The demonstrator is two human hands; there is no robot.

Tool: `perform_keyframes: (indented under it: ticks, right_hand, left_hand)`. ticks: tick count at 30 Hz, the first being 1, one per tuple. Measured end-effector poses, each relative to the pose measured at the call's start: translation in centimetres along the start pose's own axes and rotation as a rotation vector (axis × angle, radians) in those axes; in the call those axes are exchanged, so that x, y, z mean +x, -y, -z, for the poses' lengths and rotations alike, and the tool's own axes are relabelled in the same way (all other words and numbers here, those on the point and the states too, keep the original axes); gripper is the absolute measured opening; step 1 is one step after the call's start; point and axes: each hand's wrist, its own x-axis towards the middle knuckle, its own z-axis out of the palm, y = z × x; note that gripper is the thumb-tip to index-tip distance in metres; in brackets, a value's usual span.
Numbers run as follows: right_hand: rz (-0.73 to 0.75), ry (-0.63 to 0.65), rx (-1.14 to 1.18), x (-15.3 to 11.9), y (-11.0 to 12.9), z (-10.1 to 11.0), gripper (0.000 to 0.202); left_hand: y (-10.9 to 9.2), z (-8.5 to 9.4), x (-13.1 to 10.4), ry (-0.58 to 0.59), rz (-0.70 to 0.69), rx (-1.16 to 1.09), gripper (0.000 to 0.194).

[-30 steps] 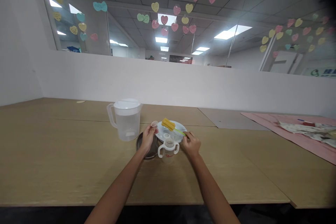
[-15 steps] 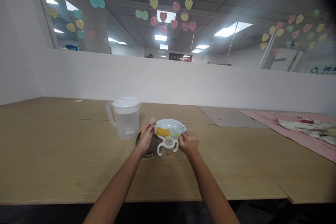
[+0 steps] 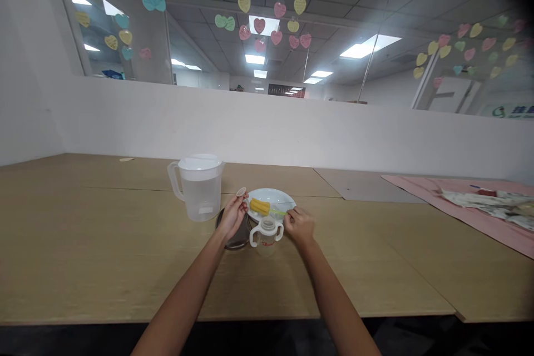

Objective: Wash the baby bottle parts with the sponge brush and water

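In my right hand (image 3: 300,224) is the thin green handle of a sponge bottle brush; its yellow sponge head (image 3: 260,207) is over the white plate (image 3: 287,198). My left hand (image 3: 233,218) pinches a small, pale round piece (image 3: 241,192), whose exact kind I cannot make out. Between my hands a clear baby bottle (image 3: 266,240) with two white handles stands upright, its top uncovered. Partly under my left forearm and hand lies a dark round tray or lid (image 3: 240,240).
A translucent lidded jug (image 3: 202,197) holding clear liquid stands left of the plate. On the far right, a pink cloth (image 3: 421,189) carries a whitish cloth-like bundle (image 3: 488,204). A white wall (image 3: 267,128) with windows rises behind the table.
The brush's sponge head has turned and shifted slightly over the plate. My left hand has tilted the round piece a little. The bottle and jug stay in place.
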Motion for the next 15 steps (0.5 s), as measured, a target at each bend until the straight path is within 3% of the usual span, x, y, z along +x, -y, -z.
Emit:
perform_keyframes:
  ticks: [4, 11, 15]
  right_hand:
    - [-0.120, -0.074, -0.040, 0.09, -0.50, 0.06, 0.021]
    - [0.022, -0.109, -0.087, 0.10, -0.28, -0.06, 0.021]
    - [0.000, -0.151, -0.082, 0.15, -0.12, 0.13, 0.019]
  left_hand:
    - [0.08, 0.11, 0.07, 0.010, -0.013, -0.027, 0.021]
    - [0.02, 0.17, 0.14, 0.016, 0.008, -0.102, 0.015]
    - [-0.73, 0.17, 0.16, -0.007, 0.019, -0.212, 0.011]
